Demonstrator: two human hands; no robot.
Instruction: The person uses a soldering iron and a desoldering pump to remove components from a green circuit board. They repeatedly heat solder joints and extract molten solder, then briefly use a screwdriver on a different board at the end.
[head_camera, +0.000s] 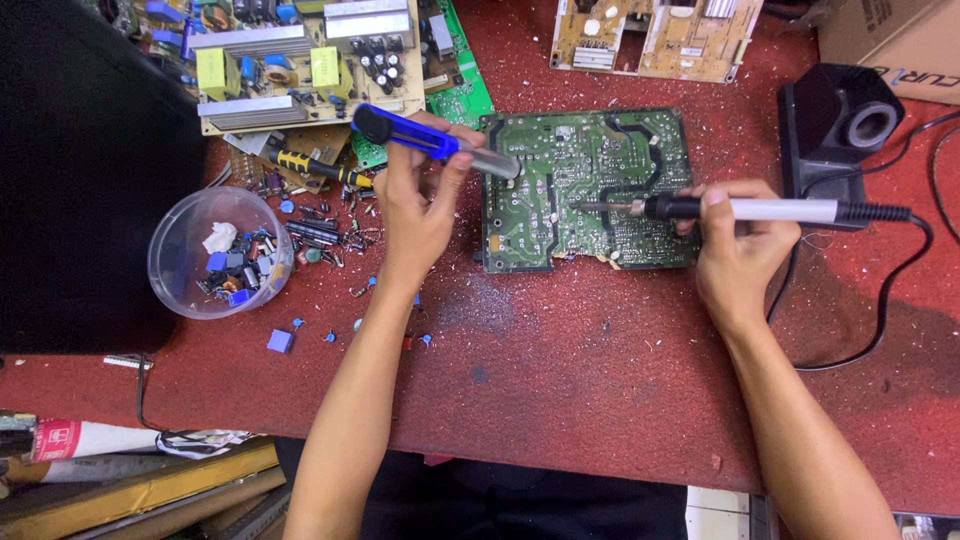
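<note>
A green circuit board (585, 190) lies solder side up on the red bench top (560, 360). My left hand (418, 205) grips a blue and silver desoldering pump (435, 142), its tip resting at the board's upper left edge. My right hand (738, 245) holds a soldering iron (740, 209) level, its metal tip touching the middle of the board. A black cord runs from the iron off to the right.
A clear plastic bowl (170, 262) of small parts sits at the left, with loose capacitors scattered beside it. Other circuit boards (300, 60) lie at the back. A black iron stand (840, 120) is at the right, a yellow-handled tool (310, 165) near the pump.
</note>
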